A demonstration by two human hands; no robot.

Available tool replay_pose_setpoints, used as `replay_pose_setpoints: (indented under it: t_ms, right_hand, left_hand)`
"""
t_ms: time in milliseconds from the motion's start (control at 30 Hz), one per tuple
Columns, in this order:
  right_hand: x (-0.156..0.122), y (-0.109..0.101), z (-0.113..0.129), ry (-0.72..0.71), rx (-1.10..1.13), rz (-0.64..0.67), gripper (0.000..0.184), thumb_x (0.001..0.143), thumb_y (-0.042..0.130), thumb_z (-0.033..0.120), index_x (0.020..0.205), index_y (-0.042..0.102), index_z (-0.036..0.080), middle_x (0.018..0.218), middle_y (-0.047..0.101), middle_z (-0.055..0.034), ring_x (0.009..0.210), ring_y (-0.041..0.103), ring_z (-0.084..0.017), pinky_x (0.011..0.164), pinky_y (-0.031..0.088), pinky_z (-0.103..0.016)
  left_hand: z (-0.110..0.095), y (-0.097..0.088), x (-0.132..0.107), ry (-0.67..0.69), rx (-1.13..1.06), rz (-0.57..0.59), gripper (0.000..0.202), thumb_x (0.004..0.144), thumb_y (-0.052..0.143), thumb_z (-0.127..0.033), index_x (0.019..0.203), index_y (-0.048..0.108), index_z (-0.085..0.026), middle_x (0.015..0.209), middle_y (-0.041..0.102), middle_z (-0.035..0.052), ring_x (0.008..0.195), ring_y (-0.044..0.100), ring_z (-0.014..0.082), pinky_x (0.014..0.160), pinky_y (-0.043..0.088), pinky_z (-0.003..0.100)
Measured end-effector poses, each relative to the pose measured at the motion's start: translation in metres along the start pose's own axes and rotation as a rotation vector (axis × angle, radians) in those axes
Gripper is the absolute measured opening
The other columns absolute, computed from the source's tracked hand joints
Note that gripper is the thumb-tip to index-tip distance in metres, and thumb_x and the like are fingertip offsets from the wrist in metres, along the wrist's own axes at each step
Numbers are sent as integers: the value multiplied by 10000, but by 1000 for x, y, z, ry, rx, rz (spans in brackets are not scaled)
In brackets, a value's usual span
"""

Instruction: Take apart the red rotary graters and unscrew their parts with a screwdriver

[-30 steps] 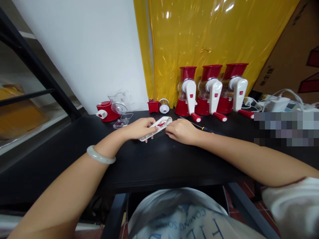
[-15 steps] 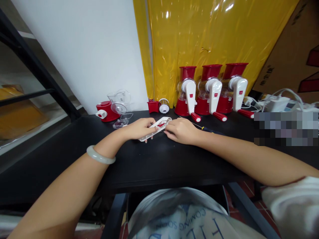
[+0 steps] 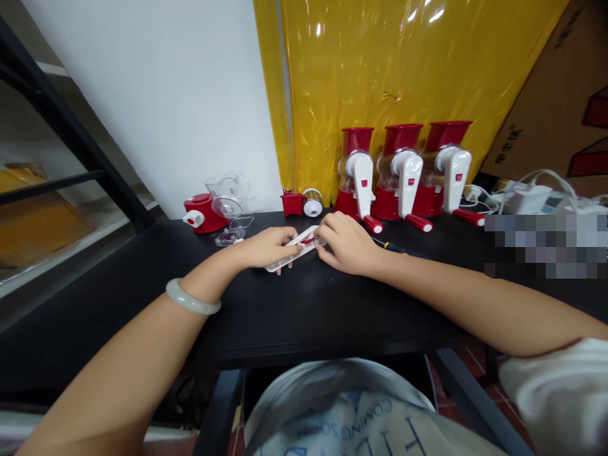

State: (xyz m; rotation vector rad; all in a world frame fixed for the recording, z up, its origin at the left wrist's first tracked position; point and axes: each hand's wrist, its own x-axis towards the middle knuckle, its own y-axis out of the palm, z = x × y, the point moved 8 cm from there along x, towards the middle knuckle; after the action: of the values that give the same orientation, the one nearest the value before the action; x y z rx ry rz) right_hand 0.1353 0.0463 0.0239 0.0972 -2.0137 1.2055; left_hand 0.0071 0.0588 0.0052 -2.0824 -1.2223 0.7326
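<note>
A white plastic crank handle [image 3: 298, 246] with a small red insert lies on the black table [image 3: 294, 304]. My left hand [image 3: 266, 247] is closed over its near half and holds it down. My right hand [image 3: 346, 244] rests at its far end, fingers curled and pinched at the red insert; what the fingertips hold, if anything, is hidden. A pale bangle [image 3: 192, 297] sits on my left wrist.
Three red and white hand-crank machines [image 3: 403, 171] stand in a row before a yellow plastic sheet. A red base with clear parts [image 3: 213, 206] sits at the back left, a small red piece and drum [image 3: 304, 202] behind the hands. A screwdriver [image 3: 399, 247] lies beside my right wrist. Cables and a white device [image 3: 527, 196] lie at right.
My right hand has shifted a little forward and left, onto the far end of the white handle. My left hand keeps its hold and has barely moved.
</note>
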Motion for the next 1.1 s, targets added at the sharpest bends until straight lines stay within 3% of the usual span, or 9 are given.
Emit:
replay_pose_setpoints:
  t_ms: [300,533,667,1100]
  right_hand:
    - [-3,0,-5,70,94,-31,304,859,527,269,1132,566,140,1187,516,-185,1075,451,-319,861,417,-467]
    - [-5,16,-22,251,374,-2,466,858,542,335,1260,453,117,1192,561,-187,1102,527,-311,918,453,-477]
    - [-9,29,-31,347,503,33,482,881,515,370,1287,407,134,1133,616,-165,997,609,-295,872,480,-484]
    - [-6,21,-20,196,520,-11,383,868,536,343,1192,471,149,1092,604,-146,945,611,-262,821,497,-425]
  left_hand:
    - [-3,1,-1,15,0,2,331,861,519,-504,956,520,-186,719,668,22,490,636,158,427,492,244]
    - [-8,2,-1,48,-8,-7,330,864,523,-497,968,522,-183,715,664,24,454,615,143,401,475,231]
    - [-9,4,0,73,-7,-6,308,868,519,-487,942,513,-188,708,663,21,451,614,139,398,473,225]
    - [-12,11,0,98,60,-2,310,860,520,-493,934,519,-191,715,659,0,507,643,148,433,476,218]
